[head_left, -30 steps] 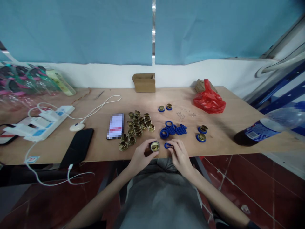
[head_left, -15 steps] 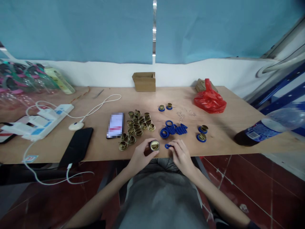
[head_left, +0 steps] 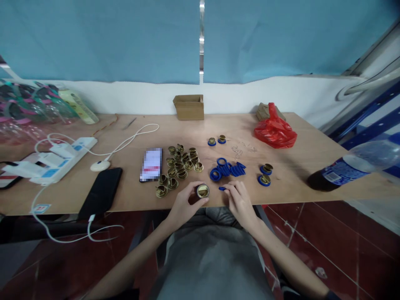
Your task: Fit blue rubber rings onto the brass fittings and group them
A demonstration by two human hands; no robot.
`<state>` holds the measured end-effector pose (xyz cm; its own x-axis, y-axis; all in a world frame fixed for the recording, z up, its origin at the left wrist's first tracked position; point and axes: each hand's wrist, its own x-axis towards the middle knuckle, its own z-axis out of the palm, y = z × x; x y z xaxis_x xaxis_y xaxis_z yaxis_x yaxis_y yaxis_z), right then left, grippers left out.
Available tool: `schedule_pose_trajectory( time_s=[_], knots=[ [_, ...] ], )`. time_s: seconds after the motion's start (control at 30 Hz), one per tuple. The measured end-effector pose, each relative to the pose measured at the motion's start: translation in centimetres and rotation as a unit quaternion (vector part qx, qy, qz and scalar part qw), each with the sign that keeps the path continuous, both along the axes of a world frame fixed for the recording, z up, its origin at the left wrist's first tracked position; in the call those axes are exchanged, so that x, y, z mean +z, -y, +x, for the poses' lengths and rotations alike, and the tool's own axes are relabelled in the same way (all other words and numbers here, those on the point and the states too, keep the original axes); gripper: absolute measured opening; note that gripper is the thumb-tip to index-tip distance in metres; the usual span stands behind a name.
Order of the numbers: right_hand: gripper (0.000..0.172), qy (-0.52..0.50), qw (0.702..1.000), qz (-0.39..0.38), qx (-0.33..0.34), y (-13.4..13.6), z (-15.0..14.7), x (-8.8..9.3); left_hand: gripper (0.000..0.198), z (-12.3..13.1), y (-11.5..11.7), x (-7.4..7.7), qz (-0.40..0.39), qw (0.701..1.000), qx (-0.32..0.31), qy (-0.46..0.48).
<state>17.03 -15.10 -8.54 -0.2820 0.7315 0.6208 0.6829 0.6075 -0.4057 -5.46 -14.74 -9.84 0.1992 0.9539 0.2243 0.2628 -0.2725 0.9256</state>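
Between thumb and fingers, my left hand point(head_left: 186, 204) grips a round brass-coloured metal piece point(head_left: 203, 191) with a dark rim, its face turned up. My right hand point(head_left: 240, 203) pinches a blue ring point(head_left: 222, 188) at its fingertips, a short way right of the metal piece and apart from it. Just beyond lies a pile of loose blue rings point(head_left: 229, 168). Several similar brass-coloured pieces point(head_left: 179, 164) stand in a cluster to the left. Two metal pieces with blue rings around their bases point(head_left: 265, 179) sit at right, and two more point(head_left: 211, 141) farther back.
Left of the cluster lie a lit phone point(head_left: 151, 164), a dark phone point(head_left: 100, 193) and a white power strip point(head_left: 64, 160) with cables. A cardboard box point(head_left: 188, 107) stands at the back. To the right are a red plastic bag point(head_left: 275, 131) and a lying cola bottle point(head_left: 340, 168).
My right hand has shifted slightly right with the blue ring, which now appears more edge-on. My left hand holds the metal piece in the same place.
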Motion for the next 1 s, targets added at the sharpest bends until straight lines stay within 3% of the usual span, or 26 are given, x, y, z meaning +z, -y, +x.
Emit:
schedule_pose_trajectory(
  time_s=[0.5, 1.0],
  knots=[
    [0.018, -0.009, 0.999, 0.032, 0.013, 0.19, 0.00, 0.14, 0.040, -0.17, -0.08, -0.49, -0.026, 0.999, -0.008, 0.034],
    [0.020, 0.058, 0.998, 0.000, 0.005, -0.16, 0.26, -0.47, 0.039, -0.18, -0.04, -0.31, -0.023, 0.999, -0.009, 0.029]
  ],
)
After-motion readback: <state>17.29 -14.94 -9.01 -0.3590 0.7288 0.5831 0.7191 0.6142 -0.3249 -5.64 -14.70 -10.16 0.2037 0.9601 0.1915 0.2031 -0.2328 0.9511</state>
